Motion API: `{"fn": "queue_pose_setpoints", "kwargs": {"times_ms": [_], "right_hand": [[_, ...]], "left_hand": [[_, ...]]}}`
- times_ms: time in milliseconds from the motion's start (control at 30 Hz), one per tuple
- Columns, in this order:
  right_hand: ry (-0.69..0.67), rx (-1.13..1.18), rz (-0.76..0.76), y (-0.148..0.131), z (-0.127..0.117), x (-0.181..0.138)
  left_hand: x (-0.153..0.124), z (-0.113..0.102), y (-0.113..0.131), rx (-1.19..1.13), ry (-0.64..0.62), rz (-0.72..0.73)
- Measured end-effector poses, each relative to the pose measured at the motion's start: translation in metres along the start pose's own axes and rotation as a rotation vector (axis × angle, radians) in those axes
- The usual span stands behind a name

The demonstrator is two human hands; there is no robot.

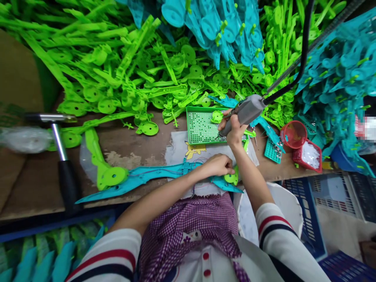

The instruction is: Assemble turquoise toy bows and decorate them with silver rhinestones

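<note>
1. The blue frame (158, 171) lies along the near edge of the desk (147, 150), its right part over a cloth (176, 147); a green disc sits near each end.
2. Left hand (220, 165): fingers curled at the frame's right-hand disc (233, 178), covering part of it; whether they grip cannot be told.
3. Right hand (235, 135): closed round the grey driver (249, 109), raised beyond the frame.
4. The driver and right hand obstruct the view of the green tray (199, 125), which stands partly on the cloth. A cable (304, 55) runs upward from the driver.
5. Heaped green parts (102, 74) and blue parts (211, 27) crowd the far side.
6. Left: a hammer (60, 145) lies beside a clear bag (26, 139), well apart from both hands.
7. Right: a blue piece (268, 131) partly covers a small tray (270, 152); a red cup (293, 134) and a red basket (308, 167) of white bits stand just beside.
</note>
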State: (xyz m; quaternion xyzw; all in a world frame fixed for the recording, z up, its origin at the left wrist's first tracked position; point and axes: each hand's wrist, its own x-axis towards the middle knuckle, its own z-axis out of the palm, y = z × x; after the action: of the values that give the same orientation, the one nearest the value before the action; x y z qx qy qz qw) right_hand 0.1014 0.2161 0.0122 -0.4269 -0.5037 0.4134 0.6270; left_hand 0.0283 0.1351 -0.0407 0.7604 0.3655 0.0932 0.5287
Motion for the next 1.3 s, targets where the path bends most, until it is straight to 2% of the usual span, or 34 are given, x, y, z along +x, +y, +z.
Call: {"fn": "queue_pose_setpoints", "kwargs": {"times_ms": [133,267,367,467,600,800,1100,1300], "right_hand": [[0.033,0.044,-0.038,-0.014,-0.002,0.004],[0.067,0.042,-0.064,-0.054,-0.021,-0.006],[0.049,0.092,-0.092,-0.087,-0.049,-0.037],[-0.004,0.121,-0.113,-0.104,-0.073,-0.080],[-0.003,0.061,0.016,-0.102,-0.086,-0.119],[0.068,0.032,0.134,-0.095,-0.089,-0.129],[0.027,-0.004,0.138,-0.072,-0.100,-0.136],[0.093,0.035,0.053,-0.087,-0.104,-0.145]], "left_hand": [[0.000,0.000,-0.001,0.000,0.013,0.022],[-0.002,-0.001,0.000,-0.009,0.001,0.027],[-0.003,-0.002,0.001,-0.016,0.012,0.038],[-0.001,-0.002,0.001,-0.011,0.008,0.036],[-0.001,-0.002,0.003,0.005,0.016,0.020],[-0.004,-0.002,0.008,0.067,0.022,0.020],[-0.001,-0.005,0.022,0.212,0.041,0.040],[-0.008,0.005,0.015,0.153,0.093,0.065]]}}
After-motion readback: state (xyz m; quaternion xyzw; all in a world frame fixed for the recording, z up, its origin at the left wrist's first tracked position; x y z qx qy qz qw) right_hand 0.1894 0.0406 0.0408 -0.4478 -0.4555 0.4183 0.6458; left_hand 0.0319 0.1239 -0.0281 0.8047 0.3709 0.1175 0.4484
